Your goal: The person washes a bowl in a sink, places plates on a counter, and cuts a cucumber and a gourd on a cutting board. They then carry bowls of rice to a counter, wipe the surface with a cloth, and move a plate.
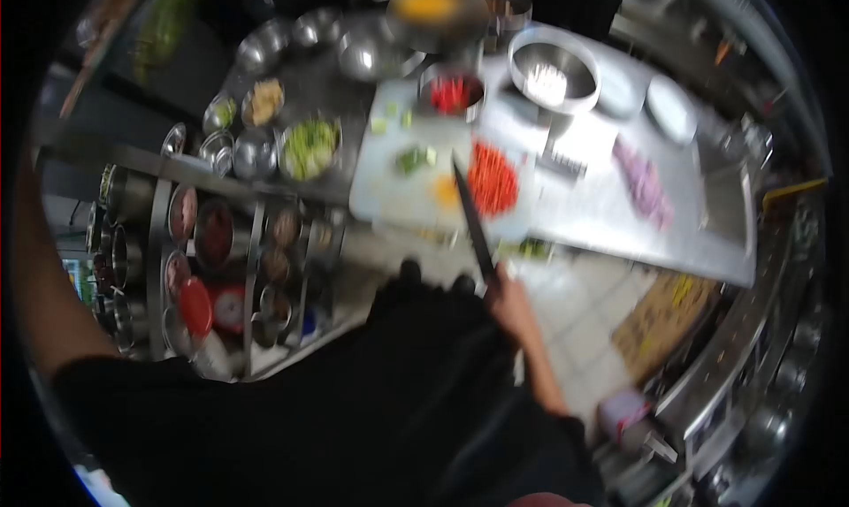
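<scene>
Right hand (506, 302) grips knife (473, 220) by handle; left hand out of frame, can't tell state. Orange-red shreds (492, 180) on cutting board (376, 189), ahead of right hand, beside blade. Best: firm grip, blade controlled.

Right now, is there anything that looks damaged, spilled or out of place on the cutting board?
Nothing looks clearly damaged. One small oddity: an orange patch colours the pale cutting board beside the orange-red strips; blur hides whether it is stain or scraps.
</scene>
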Action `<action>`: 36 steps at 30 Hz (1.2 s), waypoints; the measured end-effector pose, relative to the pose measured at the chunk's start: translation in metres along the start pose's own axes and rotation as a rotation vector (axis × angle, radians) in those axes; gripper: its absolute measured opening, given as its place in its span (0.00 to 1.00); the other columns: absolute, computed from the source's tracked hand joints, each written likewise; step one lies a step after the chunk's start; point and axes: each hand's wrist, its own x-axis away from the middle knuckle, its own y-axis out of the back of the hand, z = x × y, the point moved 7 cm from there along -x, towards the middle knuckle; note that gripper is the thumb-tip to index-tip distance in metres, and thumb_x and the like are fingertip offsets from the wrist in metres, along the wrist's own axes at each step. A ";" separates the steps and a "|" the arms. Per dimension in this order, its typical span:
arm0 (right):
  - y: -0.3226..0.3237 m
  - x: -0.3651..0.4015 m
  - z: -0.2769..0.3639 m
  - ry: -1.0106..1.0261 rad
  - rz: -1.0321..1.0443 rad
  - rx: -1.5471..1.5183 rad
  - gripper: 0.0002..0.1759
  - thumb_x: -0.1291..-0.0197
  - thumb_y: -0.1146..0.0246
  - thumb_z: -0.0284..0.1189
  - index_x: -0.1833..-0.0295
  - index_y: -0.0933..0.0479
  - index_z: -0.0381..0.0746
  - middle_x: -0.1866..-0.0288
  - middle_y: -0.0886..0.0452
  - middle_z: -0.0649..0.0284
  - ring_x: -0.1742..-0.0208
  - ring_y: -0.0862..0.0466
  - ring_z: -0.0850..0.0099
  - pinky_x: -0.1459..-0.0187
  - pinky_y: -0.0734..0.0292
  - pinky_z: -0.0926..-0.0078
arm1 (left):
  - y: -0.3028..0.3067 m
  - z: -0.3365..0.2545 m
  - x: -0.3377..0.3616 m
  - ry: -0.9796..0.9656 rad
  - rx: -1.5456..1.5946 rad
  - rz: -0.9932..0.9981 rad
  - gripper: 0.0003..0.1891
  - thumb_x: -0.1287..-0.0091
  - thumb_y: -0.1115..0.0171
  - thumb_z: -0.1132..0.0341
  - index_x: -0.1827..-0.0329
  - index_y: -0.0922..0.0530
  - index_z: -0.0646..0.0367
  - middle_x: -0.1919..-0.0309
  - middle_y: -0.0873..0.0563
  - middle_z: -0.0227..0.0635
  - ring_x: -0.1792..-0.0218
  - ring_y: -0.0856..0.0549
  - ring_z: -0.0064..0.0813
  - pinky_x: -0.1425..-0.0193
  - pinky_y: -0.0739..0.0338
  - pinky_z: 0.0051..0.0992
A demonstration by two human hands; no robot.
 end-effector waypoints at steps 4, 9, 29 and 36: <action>0.020 0.004 -0.008 -0.029 -0.105 -0.045 0.21 0.41 0.42 0.28 0.44 0.36 0.32 0.73 0.23 0.37 0.67 0.23 0.39 0.66 0.31 0.46 | -0.099 -0.028 0.146 0.111 0.232 0.547 0.09 0.37 0.41 0.69 0.56 0.20 0.63 0.63 0.16 0.43 0.63 0.17 0.30 0.60 0.23 0.29; 0.016 -0.020 -0.002 -0.045 -0.108 -0.074 0.19 0.43 0.43 0.24 0.47 0.36 0.30 0.73 0.24 0.37 0.66 0.23 0.39 0.65 0.31 0.47 | -0.316 0.131 0.130 0.214 0.268 -0.010 0.18 0.44 0.32 0.69 0.51 0.25 0.62 0.60 0.20 0.40 0.57 0.20 0.35 0.50 0.26 0.29; -0.049 -0.043 0.104 0.096 0.084 0.600 0.19 0.47 0.50 0.19 0.47 0.37 0.34 0.81 0.23 0.43 0.76 0.19 0.46 0.73 0.25 0.50 | -0.409 0.177 0.177 0.356 0.529 -0.224 0.24 0.49 0.33 0.74 0.50 0.32 0.56 0.54 0.24 0.41 0.57 0.20 0.49 0.54 0.25 0.38; -0.046 -0.041 0.119 0.044 0.152 0.648 0.17 0.47 0.50 0.19 0.49 0.37 0.34 0.80 0.23 0.42 0.75 0.20 0.45 0.72 0.27 0.48 | -0.414 0.177 0.175 0.366 0.529 -0.224 0.24 0.48 0.35 0.75 0.48 0.31 0.54 0.53 0.23 0.40 0.55 0.20 0.50 0.55 0.24 0.40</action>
